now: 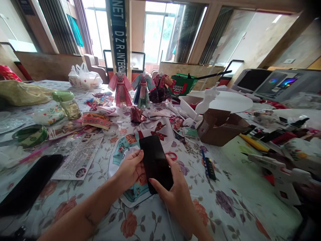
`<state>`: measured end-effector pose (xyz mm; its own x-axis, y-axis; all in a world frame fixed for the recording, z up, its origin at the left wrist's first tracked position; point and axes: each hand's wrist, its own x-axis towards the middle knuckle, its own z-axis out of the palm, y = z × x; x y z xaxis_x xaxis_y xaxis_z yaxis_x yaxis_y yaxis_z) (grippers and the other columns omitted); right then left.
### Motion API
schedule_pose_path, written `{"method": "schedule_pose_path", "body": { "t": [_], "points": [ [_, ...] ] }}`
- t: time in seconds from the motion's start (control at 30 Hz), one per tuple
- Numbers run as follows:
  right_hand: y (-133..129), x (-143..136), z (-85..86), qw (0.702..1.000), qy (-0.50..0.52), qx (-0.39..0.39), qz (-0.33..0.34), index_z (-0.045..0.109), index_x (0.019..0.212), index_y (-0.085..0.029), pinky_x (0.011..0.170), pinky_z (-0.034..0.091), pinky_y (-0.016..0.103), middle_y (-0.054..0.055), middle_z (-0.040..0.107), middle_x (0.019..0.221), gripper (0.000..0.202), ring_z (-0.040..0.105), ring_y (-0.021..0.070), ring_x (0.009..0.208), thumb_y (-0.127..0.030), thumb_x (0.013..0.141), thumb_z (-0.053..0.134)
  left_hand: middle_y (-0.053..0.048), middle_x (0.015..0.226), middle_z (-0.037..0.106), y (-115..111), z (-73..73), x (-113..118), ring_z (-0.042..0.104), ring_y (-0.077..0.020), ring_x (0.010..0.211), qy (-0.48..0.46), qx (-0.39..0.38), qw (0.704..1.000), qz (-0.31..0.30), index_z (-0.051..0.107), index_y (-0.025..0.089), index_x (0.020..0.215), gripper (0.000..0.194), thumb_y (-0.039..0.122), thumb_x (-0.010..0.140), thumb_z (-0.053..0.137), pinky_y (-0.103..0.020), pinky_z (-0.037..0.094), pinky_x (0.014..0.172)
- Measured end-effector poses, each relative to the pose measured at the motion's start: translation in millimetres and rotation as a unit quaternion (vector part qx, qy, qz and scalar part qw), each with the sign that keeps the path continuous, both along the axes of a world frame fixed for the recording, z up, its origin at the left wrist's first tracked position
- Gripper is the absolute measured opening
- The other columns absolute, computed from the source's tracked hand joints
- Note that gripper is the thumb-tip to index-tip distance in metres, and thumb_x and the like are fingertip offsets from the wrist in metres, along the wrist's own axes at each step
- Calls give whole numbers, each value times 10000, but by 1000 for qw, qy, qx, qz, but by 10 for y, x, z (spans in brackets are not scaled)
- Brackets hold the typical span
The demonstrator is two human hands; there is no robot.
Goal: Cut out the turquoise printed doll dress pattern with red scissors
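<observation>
Both hands hold a black phone w/ dark screen up, just above a printed fabric piece on the floral tablecloth. Left hand at phone's 9 o'clock, thumb on its edge, fingers curled under. Right hand at 5 o'clock, thumb and fingers pinching the lower end. Cardboard box at 2 o'clock, doll dresses at 12.

Daylight is pouring in from the windows behind the desk, blowing them out to near white and leaving the room evenly bright. The phone near the middle is staying sharp and showing only a dull sheen. Away from it toward the frame edges, the wide lens is bending lines, and the glue gun to its right is smearing into blur.
</observation>
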<state>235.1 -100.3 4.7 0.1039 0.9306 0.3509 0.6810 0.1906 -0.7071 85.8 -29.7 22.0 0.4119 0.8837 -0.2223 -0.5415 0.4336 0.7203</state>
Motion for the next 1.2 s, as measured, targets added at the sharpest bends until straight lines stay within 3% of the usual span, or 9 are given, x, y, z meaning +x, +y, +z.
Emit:
{"method": "schedule_pose_path", "body": {
  "t": [0.2, 0.47, 0.87, 1.2],
  "points": [
    [-66, 92, -94, 993, 117, -13, 24, 445, 1314, -249, 978, 454, 405, 92, 552, 1294, 458, 523, 273, 1187, -352, 884, 567, -61, 725, 697, -11, -1, 30, 678, -137, 617, -15, -9, 1000, 15, 624, 112, 890, 240, 129, 961, 396, -250, 582, 600],
    [-66, 87, -36, 957, 272, -48, 89, 366, 1394, -298, 1021, 426, 364, 58, 474, 1396, 555, 459, 249, 1266, -346, 886, 584, -72, 794, 706, -32, -1, 19, 682, -141, 670, -30, 15, 999, -7, 642, 101, 969, 193, 142, 944, 455, -262, 592, 645],
    [-141, 86, -103, 972, 230, -18, 51, 428, 1336, -273, 946, 473, 329, 74, 532, 1318, 456, 513, 246, 1198, -322, 903, 562, -78, 849, 718, -32, -30, 4, 691, -164, 752, -35, 49, 998, -14, 662, 120, 966, 157, 236, 871, 616, -280, 591, 706],
    [-101, 46, -72, 982, 180, -6, 57, 309, 1420, -290, 1051, 386, 388, 68, 452, 1405, 617, 436, 260, 1278, -321, 873, 593, -75, 855, 718, -75, 38, 25, 692, -171, 754, -32, 44, 998, -20, 677, 118, 988, 248, 270, 794, 708, -271, 591, 696]
  ]
}}
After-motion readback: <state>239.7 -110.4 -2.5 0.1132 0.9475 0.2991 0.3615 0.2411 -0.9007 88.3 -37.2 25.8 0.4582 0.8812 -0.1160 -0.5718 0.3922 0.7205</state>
